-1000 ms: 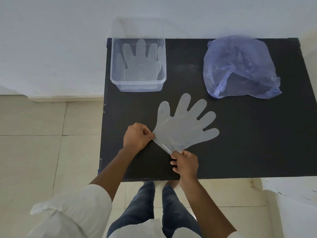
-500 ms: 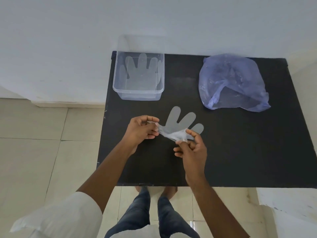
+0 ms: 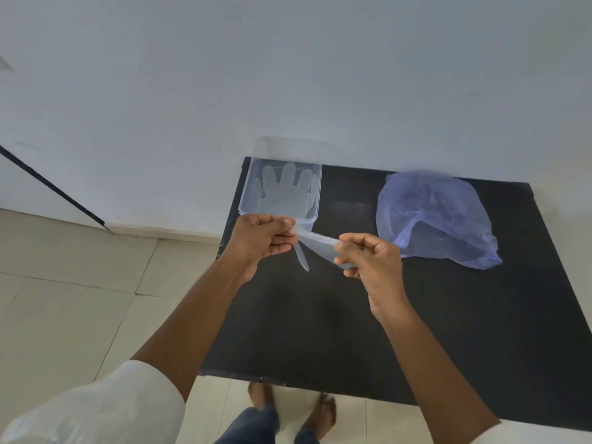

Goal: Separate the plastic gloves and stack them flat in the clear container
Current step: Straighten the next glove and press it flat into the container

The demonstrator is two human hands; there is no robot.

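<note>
I hold a thin clear plastic glove (image 3: 315,246) up above the black table (image 3: 368,331), stretched between both hands. My left hand (image 3: 261,240) pinches its left edge and my right hand (image 3: 368,256) pinches its right edge. One glove finger hangs down below my left hand. The clear container (image 3: 248,190) stands at the table's back left corner, just beyond my left hand. A glove (image 3: 285,190) lies flat inside it, fingers pointing to the wall.
A crumpled blue plastic bag (image 3: 432,219) lies at the back right of the table. A white wall runs behind the table. Tiled floor lies to the left, and my bare feet (image 3: 288,408) show below the table's front edge.
Both hands have lifted the glove off the table and carried it up and back towards the container. The view has tilted up to the wall.
</note>
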